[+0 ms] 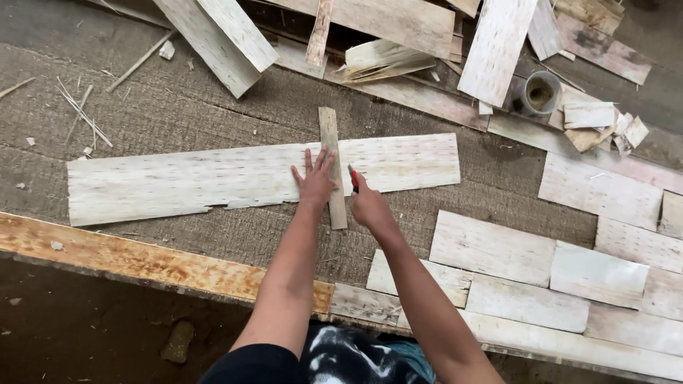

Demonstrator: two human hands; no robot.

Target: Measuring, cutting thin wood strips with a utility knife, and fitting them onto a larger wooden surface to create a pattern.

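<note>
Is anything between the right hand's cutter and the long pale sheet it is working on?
Nothing visible. The right hand holds the red cutter directly at the long pale sheet, beside the narrow wooden strip that the left hand presses flat across it.

The long veneer sheet (213, 181) is pale, matt, thin wood with a ragged near edge; the worktop (213, 114) looks coarse, rough and fibrous; the knife (353, 178) has a glossy red plastic handle.

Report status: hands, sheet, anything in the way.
Left hand flat on the slat, pinning it across the veneer sheet. Right hand grips a red knife at the slat's edge. Nothing in the way.
</note>
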